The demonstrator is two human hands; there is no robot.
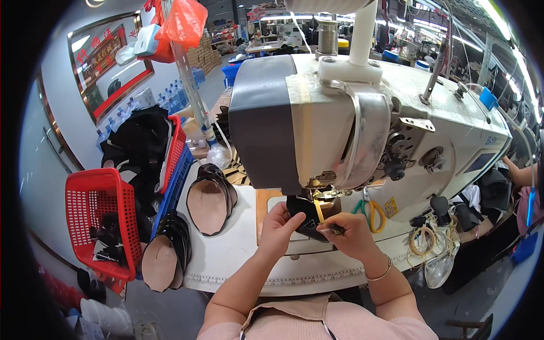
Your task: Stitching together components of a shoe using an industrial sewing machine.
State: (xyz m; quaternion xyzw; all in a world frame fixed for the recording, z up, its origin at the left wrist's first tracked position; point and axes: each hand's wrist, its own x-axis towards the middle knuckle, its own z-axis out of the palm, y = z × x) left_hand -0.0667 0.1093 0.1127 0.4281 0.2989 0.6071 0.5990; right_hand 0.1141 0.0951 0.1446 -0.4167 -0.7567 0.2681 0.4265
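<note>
A black shoe upper (298, 207) lies under the needle of a large grey and white sewing machine (328, 124). My left hand (277, 228) pinches its left edge, with the thumb pressed on top. My right hand (350, 233) is closed at the right side of the piece, around a small dark metal tool (334, 229) whose kind I cannot make out. A narrow yellow strip (318, 209) runs from the needle area down toward the right fingertips. Part of the upper is hidden by the hands and the machine head.
Stacked black uppers with beige linings (208, 204) sit left of the machine, more uppers (161, 260) beside them. A red basket (102, 184) stands far left. Scissors with green and orange handles (371, 212) lie behind my right hand; tape rolls (422, 241) are farther right.
</note>
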